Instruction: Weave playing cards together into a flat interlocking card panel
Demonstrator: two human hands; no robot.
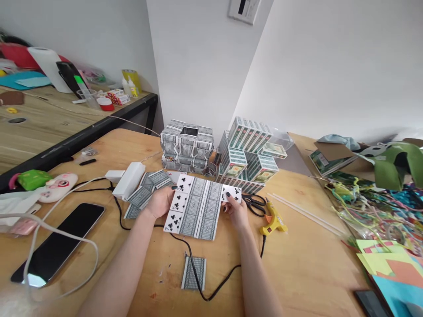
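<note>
My left hand grips the left edge of a flat panel of joined playing cards. Patterned card backs fill its middle, and club faces show down its left side. At the panel's upper right, my right hand is closed on a club playing card, thumb on top. This card meets the panel's edge; whether it is fixed there I cannot tell. Left of the panel lie loose folded cards. One more folded card piece rests nearer me, under a black cable. Behind stands a structure built of cards.
Stacked card boxes stand behind my right hand. Black-handled scissors, a yellow glue gun and white sticks lie to the right. On the left are a phone, a white power adapter and looping cables. Craft scraps crowd the far right.
</note>
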